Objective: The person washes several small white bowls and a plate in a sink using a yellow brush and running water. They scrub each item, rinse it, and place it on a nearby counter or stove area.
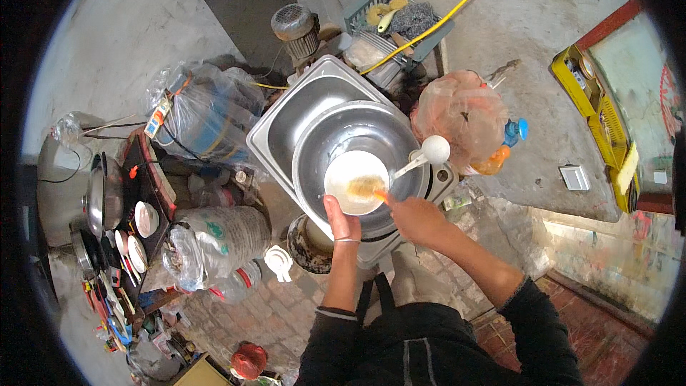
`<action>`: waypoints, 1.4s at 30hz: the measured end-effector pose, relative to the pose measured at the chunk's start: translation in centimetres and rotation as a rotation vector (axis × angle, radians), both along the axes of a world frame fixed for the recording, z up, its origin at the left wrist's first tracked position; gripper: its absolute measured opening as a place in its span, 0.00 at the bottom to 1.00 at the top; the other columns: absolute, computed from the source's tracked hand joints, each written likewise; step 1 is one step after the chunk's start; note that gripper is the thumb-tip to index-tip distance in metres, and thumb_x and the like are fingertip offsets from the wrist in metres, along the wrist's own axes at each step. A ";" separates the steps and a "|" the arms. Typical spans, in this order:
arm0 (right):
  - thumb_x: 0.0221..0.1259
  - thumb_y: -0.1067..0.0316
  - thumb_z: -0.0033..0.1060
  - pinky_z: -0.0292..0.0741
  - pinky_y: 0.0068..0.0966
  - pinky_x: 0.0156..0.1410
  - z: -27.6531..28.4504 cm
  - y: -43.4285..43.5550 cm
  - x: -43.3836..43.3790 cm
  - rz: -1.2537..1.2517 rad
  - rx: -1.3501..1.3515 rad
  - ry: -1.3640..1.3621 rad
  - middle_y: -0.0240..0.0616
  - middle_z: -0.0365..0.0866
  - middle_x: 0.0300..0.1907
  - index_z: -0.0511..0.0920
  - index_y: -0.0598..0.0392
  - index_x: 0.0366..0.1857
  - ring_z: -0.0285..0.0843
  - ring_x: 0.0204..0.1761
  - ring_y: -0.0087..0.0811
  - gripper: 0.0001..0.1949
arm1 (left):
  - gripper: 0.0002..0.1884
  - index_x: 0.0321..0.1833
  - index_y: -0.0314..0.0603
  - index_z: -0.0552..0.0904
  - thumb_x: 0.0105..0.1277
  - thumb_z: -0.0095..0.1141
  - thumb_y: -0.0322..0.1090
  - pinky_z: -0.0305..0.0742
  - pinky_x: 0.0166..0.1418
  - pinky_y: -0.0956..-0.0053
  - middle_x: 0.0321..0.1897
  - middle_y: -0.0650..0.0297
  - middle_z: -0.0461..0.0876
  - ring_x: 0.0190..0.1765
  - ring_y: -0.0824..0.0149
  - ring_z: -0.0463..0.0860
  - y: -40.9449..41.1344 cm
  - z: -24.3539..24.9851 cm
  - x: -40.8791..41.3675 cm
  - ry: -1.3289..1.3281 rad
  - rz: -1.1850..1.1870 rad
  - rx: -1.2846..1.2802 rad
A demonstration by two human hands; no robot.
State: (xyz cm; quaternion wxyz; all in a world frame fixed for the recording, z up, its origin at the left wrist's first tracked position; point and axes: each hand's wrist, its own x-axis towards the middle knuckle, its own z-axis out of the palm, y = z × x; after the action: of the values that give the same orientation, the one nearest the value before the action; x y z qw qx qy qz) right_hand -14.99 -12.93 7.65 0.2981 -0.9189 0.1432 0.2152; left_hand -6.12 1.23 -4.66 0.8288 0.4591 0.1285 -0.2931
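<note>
My left hand [342, 221] grips the near rim of a white bowl [351, 166], tilted so that its inside faces up at me. My right hand [420, 220] holds a small brush with an orange handle [380, 195]. Its tan head [363, 187] is blurred and lies against the inside of the bowl. Under both hands is a wide stainless steel basin [316, 142], which rests on a steel sink [284, 112]. A white ladle [435, 150] leans over the basin's right side, its handle reaching inside.
A grey rack [370, 2] with scrubbers stands behind the sink, crossed by a yellow cable [461, 6]. Pink plastic bags [461, 112] sit at the right. Bowls [146, 219] and pans crowd a shelf at left. A blackened pot [311, 246] stands below the basin.
</note>
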 end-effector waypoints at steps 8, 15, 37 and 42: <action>0.61 0.66 0.46 0.73 0.45 0.38 -0.5 1.1 0.7 -0.057 0.027 0.026 0.53 0.78 0.27 0.61 0.60 0.62 0.78 0.33 0.52 0.24 | 0.35 0.67 0.48 0.59 0.65 0.35 0.65 0.61 0.67 0.60 0.64 0.64 0.66 0.65 0.61 0.66 -0.1 -0.2 -0.4 0.027 -0.034 -0.034; 0.62 0.67 0.44 0.73 0.46 0.40 0.9 0.1 0.3 -0.105 0.144 0.005 0.56 0.78 0.28 0.65 0.62 0.57 0.78 0.34 0.55 0.20 | 0.34 0.67 0.51 0.58 0.65 0.35 0.65 0.65 0.64 0.59 0.64 0.64 0.65 0.65 0.61 0.66 0.2 0.5 -0.5 0.073 -0.033 0.019; 0.60 0.68 0.47 0.75 0.46 0.35 -2.4 0.5 0.3 -0.064 0.039 -0.044 0.53 0.79 0.26 0.59 0.63 0.62 0.79 0.29 0.52 0.25 | 0.33 0.69 0.56 0.54 0.66 0.51 0.52 0.78 0.38 0.77 0.57 0.68 0.70 0.53 0.69 0.75 0.0 0.4 0.1 -0.053 0.019 0.163; 0.63 0.66 0.43 0.73 0.44 0.36 -3.8 3.6 0.4 -0.232 0.428 -0.228 0.56 0.77 0.26 0.57 0.55 0.64 0.78 0.30 0.53 0.24 | 0.29 0.65 0.56 0.58 0.65 0.54 0.50 0.77 0.39 0.76 0.55 0.69 0.70 0.51 0.71 0.75 -0.5 0.9 -0.1 -0.049 0.051 0.174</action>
State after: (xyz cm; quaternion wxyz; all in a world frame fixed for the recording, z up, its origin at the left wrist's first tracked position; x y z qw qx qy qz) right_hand -14.59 -9.31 3.84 0.5223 -0.8307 0.1645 0.1002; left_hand -6.19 0.75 -3.80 0.7958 0.5331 0.1448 -0.2481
